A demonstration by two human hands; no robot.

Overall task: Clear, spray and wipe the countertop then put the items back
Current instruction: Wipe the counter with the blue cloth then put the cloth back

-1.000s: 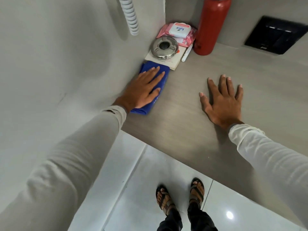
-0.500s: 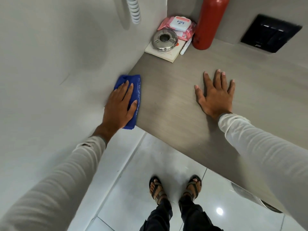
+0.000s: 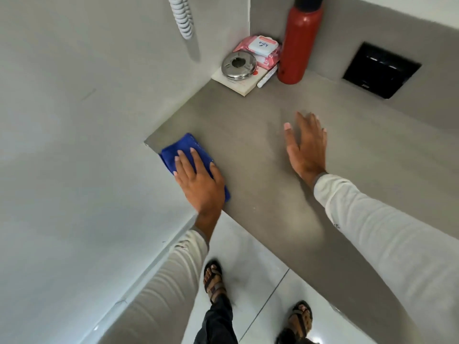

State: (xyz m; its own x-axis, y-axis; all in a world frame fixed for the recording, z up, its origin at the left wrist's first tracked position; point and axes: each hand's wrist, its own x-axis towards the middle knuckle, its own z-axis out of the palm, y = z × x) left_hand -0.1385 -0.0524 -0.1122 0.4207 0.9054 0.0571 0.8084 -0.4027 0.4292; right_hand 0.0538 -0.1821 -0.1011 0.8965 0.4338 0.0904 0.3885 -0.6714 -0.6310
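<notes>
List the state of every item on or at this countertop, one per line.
blue cloth: folded, flat at the counter's near-left corner, under the left hand.
right hand: open, blurred, over bare countertop.
red bottle: upright, capped.
wipes pack: lid closed.
steel ashtray: on a white pad.

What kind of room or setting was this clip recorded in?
Probably a home or small office corner, though that is uncertain: a grey built-in countertop meets plain walls, a black wall switch panel sits above it, and a red metal bottle and a pink wet-wipes pack stand in the corner.
</notes>
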